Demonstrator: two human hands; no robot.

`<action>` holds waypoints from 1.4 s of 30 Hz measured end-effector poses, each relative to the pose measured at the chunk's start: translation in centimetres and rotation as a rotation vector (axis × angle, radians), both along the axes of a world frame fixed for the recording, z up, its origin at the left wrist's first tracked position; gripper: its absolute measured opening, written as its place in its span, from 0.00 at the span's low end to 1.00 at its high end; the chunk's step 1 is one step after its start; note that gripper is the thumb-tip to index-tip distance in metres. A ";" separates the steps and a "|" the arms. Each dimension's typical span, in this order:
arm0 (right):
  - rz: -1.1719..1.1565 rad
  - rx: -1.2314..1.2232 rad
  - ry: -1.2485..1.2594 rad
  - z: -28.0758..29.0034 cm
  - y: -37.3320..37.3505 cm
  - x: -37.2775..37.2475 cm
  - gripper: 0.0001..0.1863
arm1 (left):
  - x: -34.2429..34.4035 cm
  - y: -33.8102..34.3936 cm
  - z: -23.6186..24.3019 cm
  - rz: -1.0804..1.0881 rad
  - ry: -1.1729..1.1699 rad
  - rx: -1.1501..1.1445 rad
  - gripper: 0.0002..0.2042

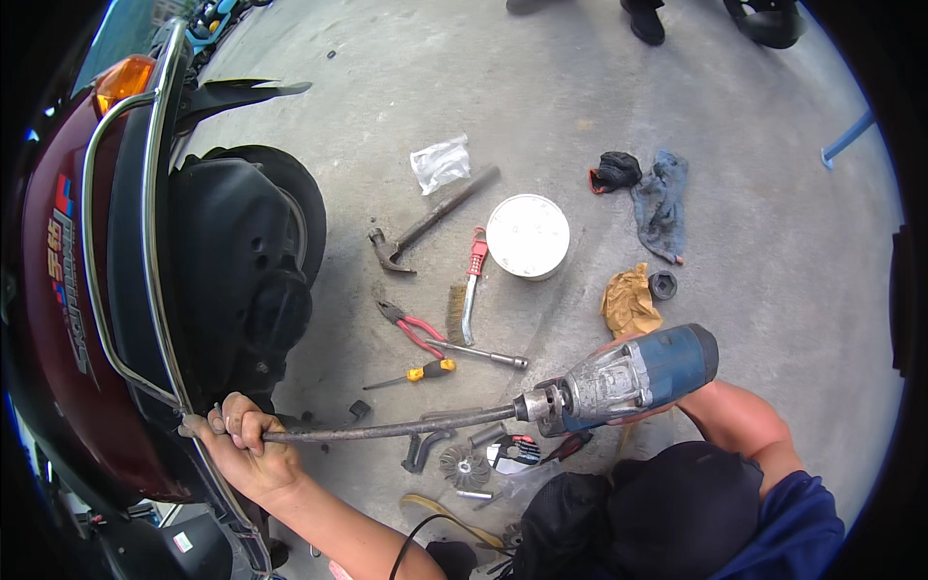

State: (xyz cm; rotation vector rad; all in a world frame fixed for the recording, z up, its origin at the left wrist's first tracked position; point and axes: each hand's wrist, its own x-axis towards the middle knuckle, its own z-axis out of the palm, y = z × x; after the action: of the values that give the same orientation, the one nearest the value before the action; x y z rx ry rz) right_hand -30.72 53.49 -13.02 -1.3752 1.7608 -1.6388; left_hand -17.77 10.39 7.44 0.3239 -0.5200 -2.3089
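Note:
My left hand [249, 430] is closed round a long, slightly bent metal rod [387, 431], close to the chrome rail [155, 290] of a maroon scooter [58, 242]. At the rod's other end is the chuck of a blue-and-silver power tool [638, 372], held in my right hand [684, 406], whose fingers are mostly hidden under the tool. Below the rod lie a finned metal disc [464, 467] and small tools and parts. Just above it are a yellow-handled screwdriver [430, 370], red-handled pliers [423, 336] and a steel socket bar [488, 353].
On the concrete are a white tub [527, 232], claw hammer [430, 217], wire brush [454, 309], plastic bag [440, 164], brown paper [628, 304] and grey cloth [657, 213]. A dark round cloth-covered shape [686, 512] fills the lower right. Another person's feet [643, 19] show at top.

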 end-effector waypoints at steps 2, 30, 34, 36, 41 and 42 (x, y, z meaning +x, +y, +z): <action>0.029 0.027 -0.123 0.2 0.5 -0.2 0.30 | -0.2 1.7 -0.3 0.015 -0.028 -0.010 0.25; -0.365 0.189 0.002 -1.3 6.1 -0.1 0.37 | 2.0 -2.2 -10.5 0.456 -0.468 -0.317 0.12; -0.266 0.234 0.137 -1.2 4.9 -0.1 0.43 | 3.9 -5.1 -11.3 0.657 -0.646 -0.382 0.13; -0.089 0.319 -0.094 -0.5 3.6 -0.7 0.43 | 4.6 -6.2 -11.5 0.735 -0.696 -0.356 0.13; -0.047 0.197 -0.170 0.6 0.6 -1.2 0.34 | 6.5 -8.5 -12.3 0.614 -0.546 -0.334 0.10; -0.057 0.186 -0.183 0.5 0.2 -1.3 0.33 | 6.9 -8.9 -12.3 0.583 -0.523 -0.346 0.09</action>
State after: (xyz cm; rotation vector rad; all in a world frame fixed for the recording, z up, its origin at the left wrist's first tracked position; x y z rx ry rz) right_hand -32.02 53.73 -12.52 -1.0670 1.8069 -1.5314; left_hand -10.88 1.52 -4.89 0.7974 -0.9258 -1.5287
